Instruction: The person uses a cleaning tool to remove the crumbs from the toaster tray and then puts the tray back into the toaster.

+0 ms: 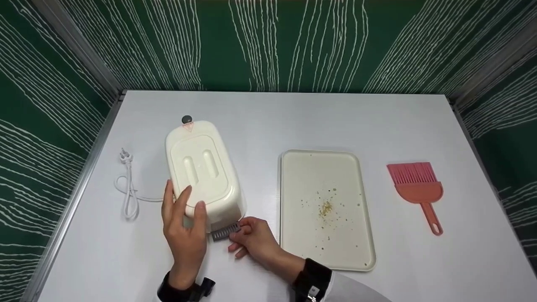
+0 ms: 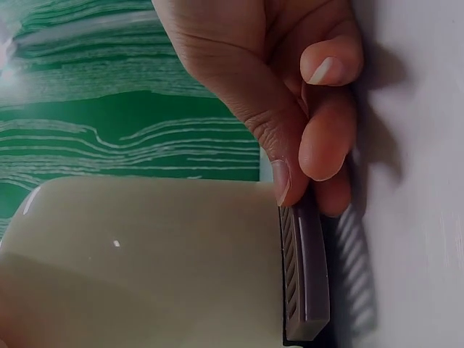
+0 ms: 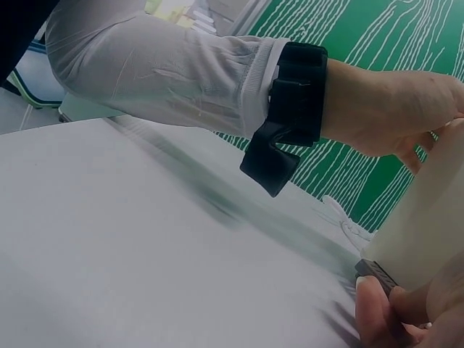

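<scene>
A cream toaster (image 1: 201, 176) with a lid bearing two long grooves stands on the left of the table. My left hand (image 1: 184, 235) rests on its near end, fingers spread and fairly straight over the lid and the left side. Low on the toaster's near end is a grey slotted crumb tray (image 1: 225, 231), close above the tabletop. My right hand (image 1: 256, 239) pinches this tray's right end between thumb and fingers. In the left wrist view, the thumb lies on the slotted face of the crumb tray (image 2: 308, 275), fingers behind it.
Right of the toaster lies a cream baking tray (image 1: 289, 176) with crumbs (image 1: 326, 208) scattered around its middle. Farther right is a pink brush (image 1: 419, 191) with its handle toward me. A white power cord (image 1: 131, 193) with its plug lies coiled left of the toaster.
</scene>
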Demonstrator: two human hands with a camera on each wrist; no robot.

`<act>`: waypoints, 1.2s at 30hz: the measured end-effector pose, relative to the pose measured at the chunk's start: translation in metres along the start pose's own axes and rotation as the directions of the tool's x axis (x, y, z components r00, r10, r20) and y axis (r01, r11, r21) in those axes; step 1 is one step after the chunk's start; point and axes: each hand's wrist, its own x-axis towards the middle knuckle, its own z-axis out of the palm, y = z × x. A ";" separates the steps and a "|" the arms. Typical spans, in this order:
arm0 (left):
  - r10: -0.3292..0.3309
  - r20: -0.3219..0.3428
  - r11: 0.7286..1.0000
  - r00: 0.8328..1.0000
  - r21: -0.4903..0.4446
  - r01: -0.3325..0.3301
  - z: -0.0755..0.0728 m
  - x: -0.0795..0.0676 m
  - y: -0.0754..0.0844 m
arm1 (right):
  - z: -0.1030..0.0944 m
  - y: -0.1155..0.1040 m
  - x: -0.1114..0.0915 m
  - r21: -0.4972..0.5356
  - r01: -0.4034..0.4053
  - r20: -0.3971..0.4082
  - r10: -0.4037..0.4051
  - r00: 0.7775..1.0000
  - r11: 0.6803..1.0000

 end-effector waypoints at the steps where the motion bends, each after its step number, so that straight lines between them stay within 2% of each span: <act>1: 0.003 -0.003 1.000 1.000 0.002 -0.002 0.000 0.000 0.000 | 0.000 0.000 0.000 0.002 -0.002 0.001 0.002 1.000 1.000; 25: -0.014 -0.031 1.000 0.999 -0.017 0.013 -0.002 0.002 0.001 | 0.004 -0.001 0.002 0.037 -0.008 0.000 0.008 1.000 0.999; 36: -0.008 -0.053 0.999 0.999 -0.040 0.006 0.000 0.009 0.003 | -0.001 -0.002 0.004 0.057 -0.017 0.038 0.015 0.999 0.998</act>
